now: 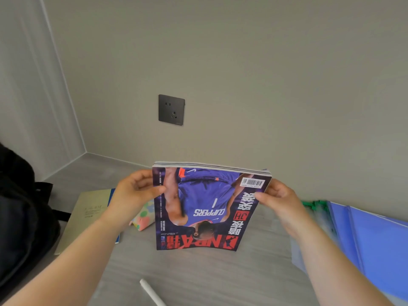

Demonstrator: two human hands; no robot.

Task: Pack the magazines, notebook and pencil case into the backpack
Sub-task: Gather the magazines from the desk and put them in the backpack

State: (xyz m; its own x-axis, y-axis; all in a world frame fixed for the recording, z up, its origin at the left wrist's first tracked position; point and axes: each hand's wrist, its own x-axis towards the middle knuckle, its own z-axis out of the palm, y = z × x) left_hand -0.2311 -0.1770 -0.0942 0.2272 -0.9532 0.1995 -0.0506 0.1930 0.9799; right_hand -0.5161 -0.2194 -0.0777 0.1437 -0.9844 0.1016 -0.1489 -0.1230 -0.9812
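Note:
A stack of magazines (205, 208) stands upright on the desk, its purple basketball cover facing me upside down. My left hand (132, 193) grips its left edge and my right hand (280, 202) grips its right edge. The black backpack (19, 215) sits at the far left edge of the view. A beige notebook (88, 213) lies flat beside the backpack. Partly hidden behind my left hand and the magazines is a pencil case (143, 219) with coloured dots.
A white pen (152, 292) lies on the grey desk (198, 277) near the front. Blue folders (375, 244) and a green item (313, 205) lie at the right. The wall behind carries a dark socket (171, 109).

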